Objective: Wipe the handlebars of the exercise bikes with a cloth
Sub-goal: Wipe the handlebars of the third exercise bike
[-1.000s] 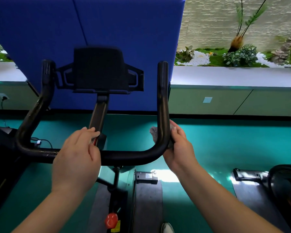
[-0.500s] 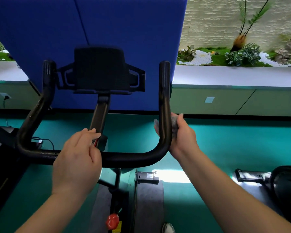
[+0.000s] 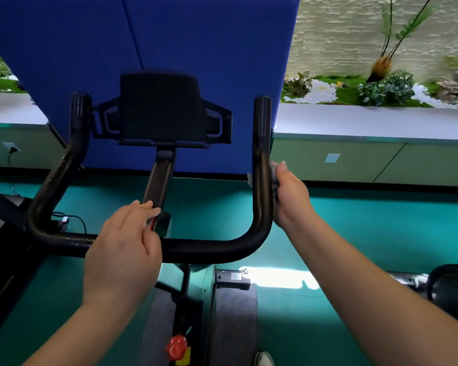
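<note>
A black U-shaped handlebar (image 3: pixel 209 249) of an exercise bike fills the middle of the view, with a black tablet holder (image 3: pixel 160 108) above its stem. My right hand (image 3: pixel 288 196) is wrapped around the right upright bar, about halfway up, pressing a grey cloth (image 3: pixel 274 171) against it; only small bits of the cloth show beside the bar. My left hand (image 3: pixel 124 252) rests over the horizontal cross bar near the stem, fingers loosely curled on it.
A blue padded panel (image 3: pixel 196 48) stands right behind the handlebar. The bike's flywheel housing and red knob (image 3: pixel 176 346) lie below. Another machine (image 3: pixel 450 289) sits at the right edge. A white ledge with plants (image 3: pixel 381 85) runs behind, above a teal floor.
My right hand has slid the cloth up the right upright bar, from the lower bend to about mid-height. My left hand has stayed on the cross bar.
</note>
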`<state>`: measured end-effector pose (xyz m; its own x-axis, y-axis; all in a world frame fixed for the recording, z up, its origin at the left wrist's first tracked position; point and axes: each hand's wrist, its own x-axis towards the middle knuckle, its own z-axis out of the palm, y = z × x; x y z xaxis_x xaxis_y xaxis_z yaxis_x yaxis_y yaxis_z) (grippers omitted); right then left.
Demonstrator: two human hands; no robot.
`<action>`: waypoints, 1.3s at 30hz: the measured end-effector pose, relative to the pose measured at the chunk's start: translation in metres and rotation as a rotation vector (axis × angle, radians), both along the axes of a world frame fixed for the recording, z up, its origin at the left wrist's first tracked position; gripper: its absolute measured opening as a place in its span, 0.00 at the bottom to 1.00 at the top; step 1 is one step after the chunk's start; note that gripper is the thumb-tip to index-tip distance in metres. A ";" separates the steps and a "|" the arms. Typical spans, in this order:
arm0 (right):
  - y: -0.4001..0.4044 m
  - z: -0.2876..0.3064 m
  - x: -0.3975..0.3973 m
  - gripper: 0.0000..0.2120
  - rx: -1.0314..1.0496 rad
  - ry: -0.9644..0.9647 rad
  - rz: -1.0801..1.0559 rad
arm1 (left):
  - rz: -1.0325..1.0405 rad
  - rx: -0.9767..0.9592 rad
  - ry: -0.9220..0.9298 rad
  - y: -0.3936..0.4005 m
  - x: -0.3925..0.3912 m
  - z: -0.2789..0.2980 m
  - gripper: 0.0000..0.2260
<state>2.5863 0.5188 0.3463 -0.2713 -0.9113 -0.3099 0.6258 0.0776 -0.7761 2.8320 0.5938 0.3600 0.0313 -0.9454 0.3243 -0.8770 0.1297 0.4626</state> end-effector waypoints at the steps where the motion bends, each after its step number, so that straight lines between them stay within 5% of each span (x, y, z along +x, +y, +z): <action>1: -0.008 0.003 -0.001 0.19 0.005 -0.020 -0.009 | 0.001 0.000 -0.001 0.000 0.000 0.000 0.14; 18: 0.115 -0.027 0.046 0.12 0.030 -0.059 -0.052 | 0.005 -0.019 0.017 -0.001 0.000 -0.002 0.14; 26: 0.136 -0.045 0.065 0.07 0.141 0.255 -0.008 | -0.013 -0.042 0.029 -0.001 0.002 -0.003 0.13; 31: 0.144 -0.044 0.096 0.09 0.098 0.031 0.069 | -0.028 -0.040 0.032 -0.002 0.005 -0.005 0.14; 39: 0.131 -0.048 0.148 0.12 0.052 0.101 0.248 | -0.049 -0.053 0.043 -0.006 0.009 -0.008 0.16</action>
<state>2.7338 0.6500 0.2979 -0.0736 -0.9374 -0.3403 0.5024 0.2599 -0.8246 2.8405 0.5879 0.3520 0.0000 -0.9278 0.3732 -0.8486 0.1974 0.4908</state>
